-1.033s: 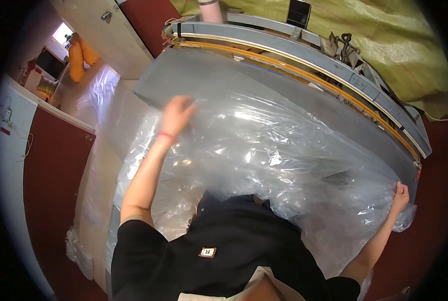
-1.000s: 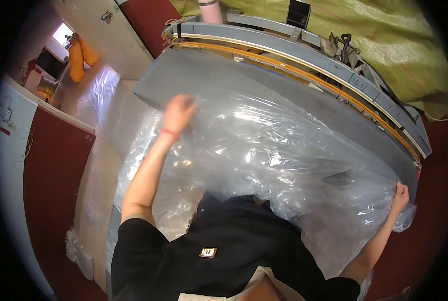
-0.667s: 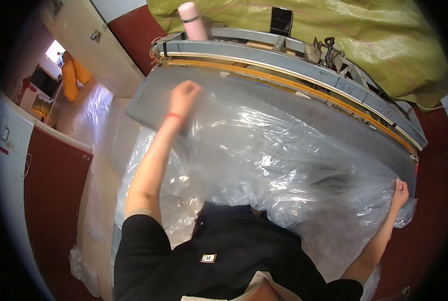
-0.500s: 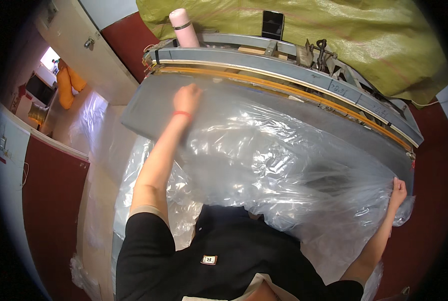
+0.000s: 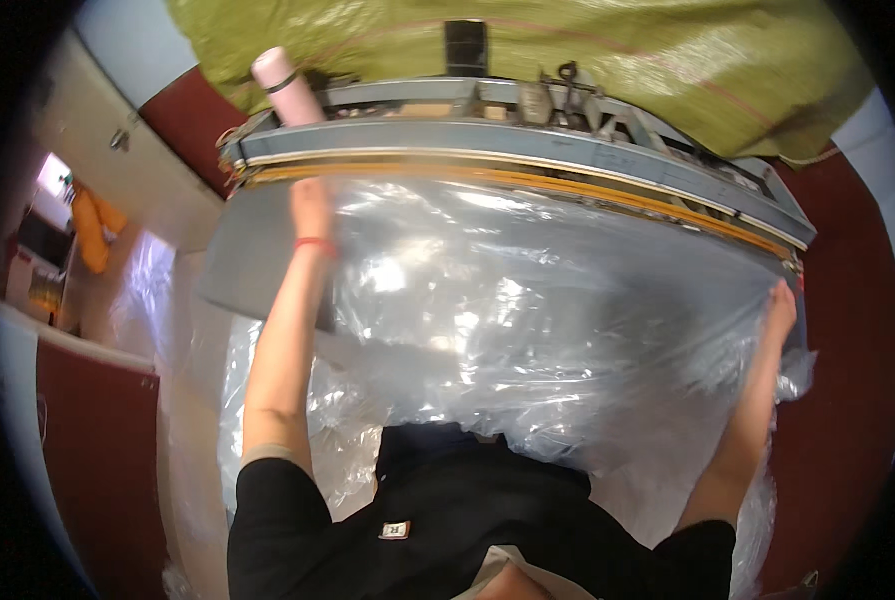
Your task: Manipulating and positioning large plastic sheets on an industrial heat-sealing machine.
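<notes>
A wide sheet of clear plastic film [image 5: 467, 290] lies wrinkled over a grey work surface [image 5: 252, 245] and hangs down toward my body. At the film's far left corner is my left hand [image 5: 310, 212], closed on its edge close to the metal frame; the fingertips are slightly blurred. My right hand [image 5: 782, 312] pinches the film's right edge near the right end of the surface. Between the two hands the sheet is spread out, with its far edge along an orange strip [image 5: 527, 180] at the front of a long blue-grey metal frame [image 5: 447, 138].
A pink bottle [image 5: 289, 90] stands at the frame's left end. Behind the frame, a dark phone-like slab [image 5: 465, 48] leans against a yellow-green tarp [image 5: 647, 60]. A metal clamp [image 5: 568, 85] sits on the frame. More film [image 5: 152, 280] lies on the floor at left, near a door [image 5: 117, 120].
Both hands have moved the film farther away, toward the metal frame. The sheet's far edge now lies along the orange strip and looks flatter. The view has shifted a little.
</notes>
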A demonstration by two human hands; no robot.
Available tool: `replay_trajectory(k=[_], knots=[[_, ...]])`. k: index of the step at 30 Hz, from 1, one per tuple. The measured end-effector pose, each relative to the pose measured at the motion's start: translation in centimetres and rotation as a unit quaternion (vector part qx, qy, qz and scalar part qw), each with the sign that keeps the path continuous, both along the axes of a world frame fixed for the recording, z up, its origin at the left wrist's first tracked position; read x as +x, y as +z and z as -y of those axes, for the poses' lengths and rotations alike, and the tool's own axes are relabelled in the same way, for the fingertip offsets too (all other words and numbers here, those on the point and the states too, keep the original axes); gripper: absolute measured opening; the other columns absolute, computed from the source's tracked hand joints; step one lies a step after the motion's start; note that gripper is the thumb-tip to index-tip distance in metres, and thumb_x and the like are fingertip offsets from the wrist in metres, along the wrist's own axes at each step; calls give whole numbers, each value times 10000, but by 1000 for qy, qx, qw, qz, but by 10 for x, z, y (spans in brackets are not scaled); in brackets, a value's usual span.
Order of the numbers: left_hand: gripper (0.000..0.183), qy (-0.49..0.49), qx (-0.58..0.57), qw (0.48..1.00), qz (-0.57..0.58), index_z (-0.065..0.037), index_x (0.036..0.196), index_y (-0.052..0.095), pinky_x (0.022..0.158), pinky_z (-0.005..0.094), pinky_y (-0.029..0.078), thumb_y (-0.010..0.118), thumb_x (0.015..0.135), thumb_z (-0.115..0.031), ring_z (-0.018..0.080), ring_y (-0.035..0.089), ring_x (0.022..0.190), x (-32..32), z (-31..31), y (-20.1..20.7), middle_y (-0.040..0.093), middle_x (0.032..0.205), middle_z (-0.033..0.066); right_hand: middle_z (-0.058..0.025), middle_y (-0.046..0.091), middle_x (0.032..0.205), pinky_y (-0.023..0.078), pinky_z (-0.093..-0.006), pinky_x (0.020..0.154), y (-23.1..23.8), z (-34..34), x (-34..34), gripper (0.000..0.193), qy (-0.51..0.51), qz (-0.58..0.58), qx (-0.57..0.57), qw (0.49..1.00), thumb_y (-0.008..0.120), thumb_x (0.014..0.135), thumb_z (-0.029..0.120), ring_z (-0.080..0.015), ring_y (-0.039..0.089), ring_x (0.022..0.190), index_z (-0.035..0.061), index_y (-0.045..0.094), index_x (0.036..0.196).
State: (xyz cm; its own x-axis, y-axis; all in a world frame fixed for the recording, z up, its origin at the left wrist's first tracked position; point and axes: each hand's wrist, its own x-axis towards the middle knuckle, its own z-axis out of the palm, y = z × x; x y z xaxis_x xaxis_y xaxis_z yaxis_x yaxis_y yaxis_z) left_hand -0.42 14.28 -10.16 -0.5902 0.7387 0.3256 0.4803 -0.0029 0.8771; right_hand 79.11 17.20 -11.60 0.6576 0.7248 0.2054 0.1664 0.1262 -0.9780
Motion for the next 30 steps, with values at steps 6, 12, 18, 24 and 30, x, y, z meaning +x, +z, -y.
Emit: replay_trajectory(k=[6,12,18,24,30], knots=[[221,154,109,978,-86,-6,778,495,629,330,426,464,861,-208,212,513,651,-30,-22,-16,539,702,121,28,527,656,366,-197,514,-14,-69,-52,171,14,171,62,983,558,851,221,-42,441,570,51,570,825],[185,99,95,990,32,-40,711,499,509,250,393,544,825,-178,96,448,541,-24,-36,-16,496,601,1,27,495,580,360,-201,475,-7,-84,-67,205,-27,190,69,979,604,824,237,-50,431,505,57,540,748],[172,213,144,965,-57,-59,692,487,467,208,370,570,800,-164,73,437,527,-14,-33,-1,489,616,-13,-36,549,641,432,-230,487,9,-78,-78,125,-63,146,0,987,590,783,133,-91,495,522,33,520,805],[122,118,168,934,292,-14,813,522,592,263,456,476,838,-123,150,532,652,-52,-26,-14,557,812,69,-55,543,653,462,-257,476,3,-77,-61,114,-13,22,83,996,546,810,145,-116,521,526,37,514,823],[322,92,-38,960,-263,11,916,563,850,397,384,585,783,-282,329,508,935,-3,58,-2,561,961,183,-6,548,699,390,-194,614,55,-5,-102,181,71,252,48,964,576,830,153,-58,466,658,-21,581,779]])
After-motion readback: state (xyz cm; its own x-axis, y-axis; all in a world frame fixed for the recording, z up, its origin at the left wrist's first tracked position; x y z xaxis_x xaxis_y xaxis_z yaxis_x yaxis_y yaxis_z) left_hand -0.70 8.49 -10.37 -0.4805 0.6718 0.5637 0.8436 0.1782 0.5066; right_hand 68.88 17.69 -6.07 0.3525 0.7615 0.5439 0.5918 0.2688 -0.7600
